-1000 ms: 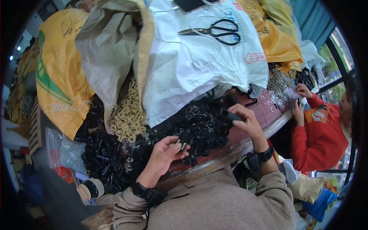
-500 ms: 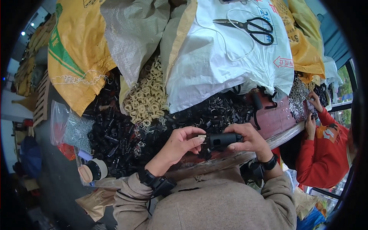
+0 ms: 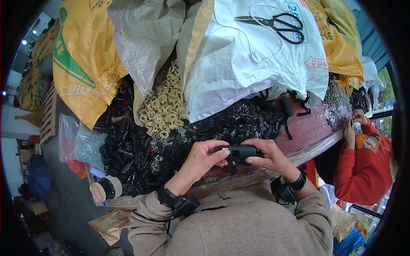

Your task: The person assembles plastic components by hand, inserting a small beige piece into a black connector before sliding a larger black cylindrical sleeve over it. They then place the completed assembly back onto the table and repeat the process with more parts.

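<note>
Between my two hands is a black plastic cylindrical part (image 3: 242,152) with a rectangular opening in its side, lying level. My right hand (image 3: 273,157) is wrapped round its right end, thumb along the lower side. At the other end, my left hand (image 3: 206,158) pinches a small pale beige piece (image 3: 225,149) against the part, mostly hidden by the thumb and fingers. A smaller black bit hangs below the cylinder's left end. Just beyond my hands spreads a heap of loose black plastic parts (image 3: 132,149).
Beige square rings (image 3: 160,109) spill from between sacks. Black-handled scissors (image 3: 277,26) and a white cord lie on a white sack (image 3: 239,77). A clear bag of small grey pieces (image 3: 87,147) and a lidded cup (image 3: 106,187) stand left. A co-worker in red (image 3: 363,166) works at right.
The black part has shifted slightly left and up with my right hand. Its left end now sits closer against my left fingers, and less of the beige piece shows.
</note>
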The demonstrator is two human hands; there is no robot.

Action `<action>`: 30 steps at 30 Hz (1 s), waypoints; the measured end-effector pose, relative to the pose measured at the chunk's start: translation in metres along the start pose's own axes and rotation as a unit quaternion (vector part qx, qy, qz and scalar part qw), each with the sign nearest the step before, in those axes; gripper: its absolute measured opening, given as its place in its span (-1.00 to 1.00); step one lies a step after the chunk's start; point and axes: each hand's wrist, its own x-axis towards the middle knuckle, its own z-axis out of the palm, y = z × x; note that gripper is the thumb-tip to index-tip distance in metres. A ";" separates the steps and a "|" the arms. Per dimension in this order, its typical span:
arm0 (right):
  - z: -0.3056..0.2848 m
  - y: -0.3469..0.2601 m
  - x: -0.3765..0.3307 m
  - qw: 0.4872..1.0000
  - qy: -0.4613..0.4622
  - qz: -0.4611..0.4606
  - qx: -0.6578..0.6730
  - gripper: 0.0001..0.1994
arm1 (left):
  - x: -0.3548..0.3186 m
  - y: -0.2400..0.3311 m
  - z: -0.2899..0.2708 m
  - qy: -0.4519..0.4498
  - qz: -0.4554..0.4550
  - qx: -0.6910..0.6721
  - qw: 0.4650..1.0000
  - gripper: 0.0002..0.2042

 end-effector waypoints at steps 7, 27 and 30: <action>0.010 0.006 0.007 0.999 0.011 0.049 0.018 -0.57 | 0.010 0.002 -0.011 0.019 -0.012 0.006 1.000 -0.72; 0.020 -0.003 0.030 0.974 -0.135 -0.146 0.113 -0.22 | 0.005 0.001 0.001 -0.032 -0.047 -0.082 0.995 -0.53; 0.018 0.002 0.034 0.977 -0.087 -0.149 0.128 -0.28 | 0.010 -0.002 0.002 -0.036 -0.038 -0.102 0.993 -0.49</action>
